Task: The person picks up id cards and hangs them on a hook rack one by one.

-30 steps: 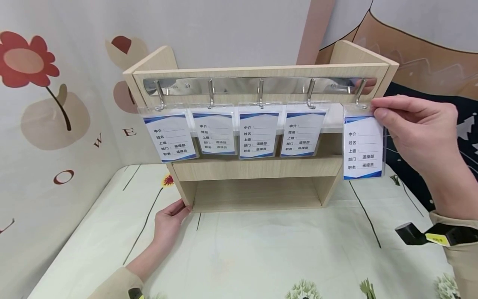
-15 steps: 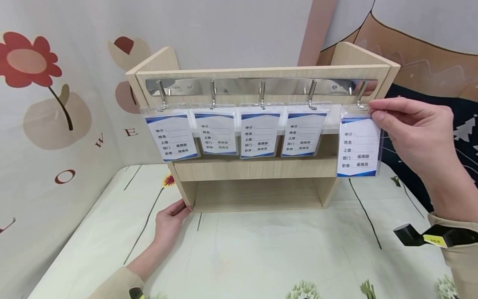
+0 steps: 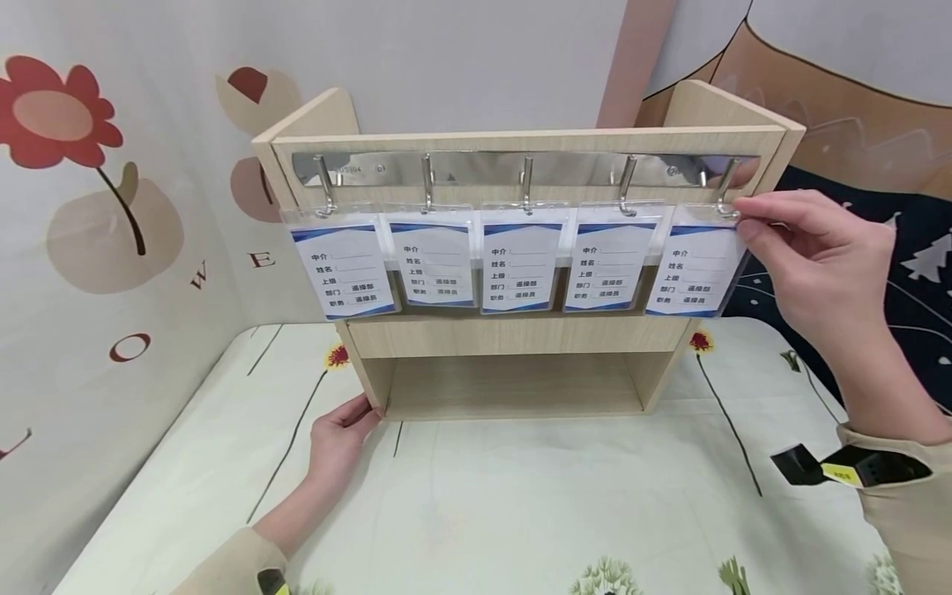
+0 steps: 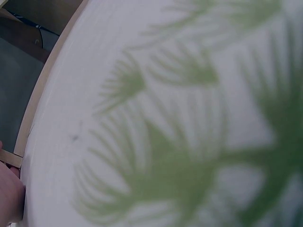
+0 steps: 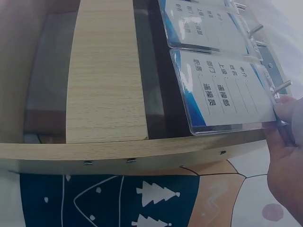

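Observation:
A light wooden shelf stands on the table with a metal hook rail across its top. Several clear badge holders with blue-and-white cards hang from the hooks. My right hand pinches the top right corner of the rightmost badge at the last hook. The right wrist view shows the same badge with my fingertips on its edge. My left hand rests against the shelf's lower left corner, fingers curled on the side panel. The left wrist view shows only blurred tablecloth.
A pale tablecloth with flower and plant prints covers the table. Painted fabric walls with a red flower and letters close in the left and back. A dark patterned cloth hangs at the right.
My right hand has brought the rightmost badge up and to the left; it now hangs on the last hook in line with the others. The left hand has stayed put.

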The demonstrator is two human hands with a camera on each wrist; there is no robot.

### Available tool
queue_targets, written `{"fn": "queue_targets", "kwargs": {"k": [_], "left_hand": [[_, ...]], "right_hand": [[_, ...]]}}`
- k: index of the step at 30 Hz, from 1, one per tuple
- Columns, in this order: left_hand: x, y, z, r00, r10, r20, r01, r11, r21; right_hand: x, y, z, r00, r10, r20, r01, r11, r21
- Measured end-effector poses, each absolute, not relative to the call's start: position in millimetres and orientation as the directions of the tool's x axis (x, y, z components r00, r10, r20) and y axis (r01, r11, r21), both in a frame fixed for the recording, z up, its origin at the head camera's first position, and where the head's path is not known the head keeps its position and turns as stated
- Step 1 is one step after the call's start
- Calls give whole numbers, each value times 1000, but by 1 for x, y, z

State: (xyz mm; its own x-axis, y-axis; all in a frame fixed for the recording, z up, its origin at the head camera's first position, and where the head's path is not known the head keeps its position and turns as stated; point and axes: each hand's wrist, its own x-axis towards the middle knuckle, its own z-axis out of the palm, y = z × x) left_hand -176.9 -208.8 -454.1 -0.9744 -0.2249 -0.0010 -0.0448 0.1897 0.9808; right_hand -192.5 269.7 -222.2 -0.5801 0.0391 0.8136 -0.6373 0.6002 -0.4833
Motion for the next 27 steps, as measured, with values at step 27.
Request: {"fn": "queue_targets", "kwargs": {"k": [27], "left_hand": [[-178,-210,-455,-975,-221,-16,-54,166,985]], "right_hand": [[-176,292,-243,-596,104,796,-600,601,-528]]}}
